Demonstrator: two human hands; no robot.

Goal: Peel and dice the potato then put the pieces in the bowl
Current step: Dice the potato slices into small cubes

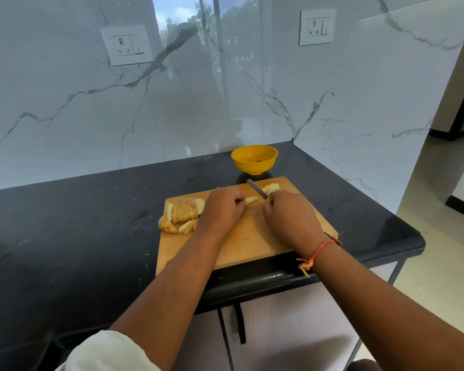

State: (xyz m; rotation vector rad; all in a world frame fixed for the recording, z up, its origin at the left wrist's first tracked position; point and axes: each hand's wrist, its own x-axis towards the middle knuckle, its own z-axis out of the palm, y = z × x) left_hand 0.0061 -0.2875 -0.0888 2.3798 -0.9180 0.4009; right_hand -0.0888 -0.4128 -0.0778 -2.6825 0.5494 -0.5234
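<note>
The left hand [223,207] curls its fingers onto a potato strip [251,200] to pin it between both hands, while the right hand [287,210] grips the knife [256,189], blade angled just beside it; spare slices [181,214] wait left of the hands, and the bowl [254,158] sits just beyond them for the dice.

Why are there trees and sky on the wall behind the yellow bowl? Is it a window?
Head view: likely no window; the glossy marble wall mirrors trees and sky. Head view: the wide lens tilts the sockets and bends the counter. Head view: the left hand on a potato piece and right hand on the knife look slightly soft.
</note>
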